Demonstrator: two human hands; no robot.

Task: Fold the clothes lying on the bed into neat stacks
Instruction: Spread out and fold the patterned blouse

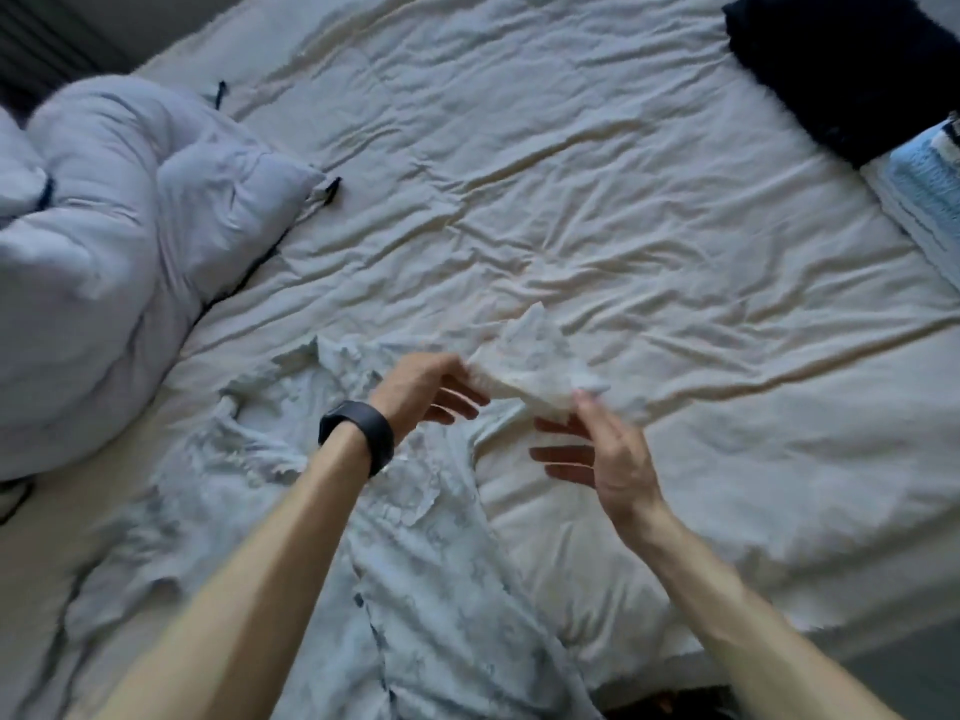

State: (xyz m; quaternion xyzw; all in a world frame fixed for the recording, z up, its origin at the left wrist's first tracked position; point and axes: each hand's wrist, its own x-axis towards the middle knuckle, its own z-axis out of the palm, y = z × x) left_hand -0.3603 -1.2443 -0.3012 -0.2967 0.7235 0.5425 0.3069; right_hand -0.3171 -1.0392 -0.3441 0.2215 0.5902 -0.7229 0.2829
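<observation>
Plainly, a thin, crinkled shirt (415, 563) of pale blue-white mottled cloth lies spread on the bed (597, 174). It lies at the near edge, left of the middle. Its long axis runs from the near edge away towards the far side, collar end farthest, with a dark button line down the front. One short sleeve (540, 363) reaches off to the right, lifted off the sheet and bunched into a rough wedge.

The left hand (426, 389), with a black watch (358, 433) on its wrist, pinches the sleeve's left end, its lower fingers held straight. The right hand (608, 454) pinches the sleeve's near right edge between thumb and forefinger, its other fingers straight and spread.

The cream sheet is soft and deeply creased. A puffy pale quilt (130, 226) is heaped along the left edge. A dark navy folded cloth (841, 70) sits at the far right corner, with a light blue ribbed piece (924, 184) just beside it.
</observation>
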